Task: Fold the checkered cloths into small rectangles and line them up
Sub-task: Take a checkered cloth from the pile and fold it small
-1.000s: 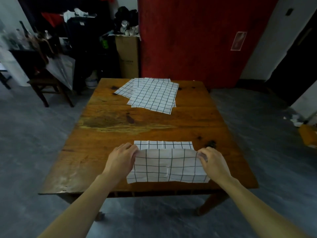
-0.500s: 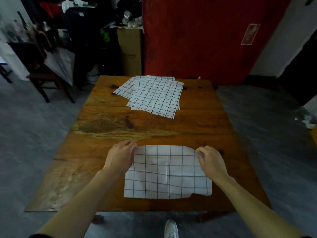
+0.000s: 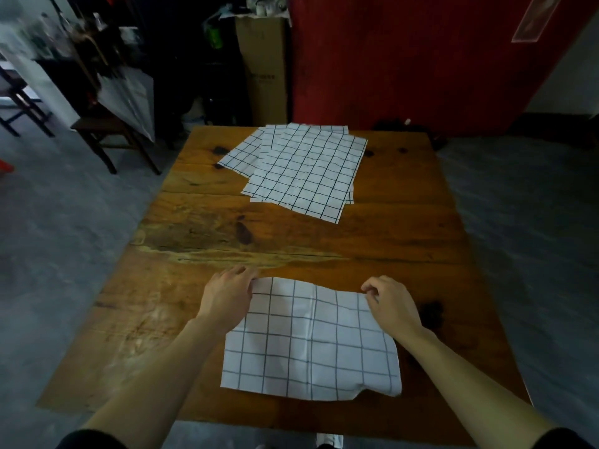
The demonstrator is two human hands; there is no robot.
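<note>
A white cloth with a black grid (image 3: 311,341) lies folded over on the near part of the wooden table (image 3: 201,228). My left hand (image 3: 228,294) pinches its far left corner. My right hand (image 3: 390,301) pinches the far right corner, fingers curled on the edge. The far edge sags slightly between the two hands. A pile of several flat checkered cloths (image 3: 301,170) lies spread at the far end of the table, overlapping one another.
A dark wooden chair (image 3: 107,131) stands off the table's far left corner. A tall cardboard box (image 3: 262,66) and clutter stand behind the table beside a red wall (image 3: 405,59). Grey floor surrounds the table.
Both hands have carried the near half of the cloth away from me over the far half, so the fold now covers it. The view has moved closer over the table.
</note>
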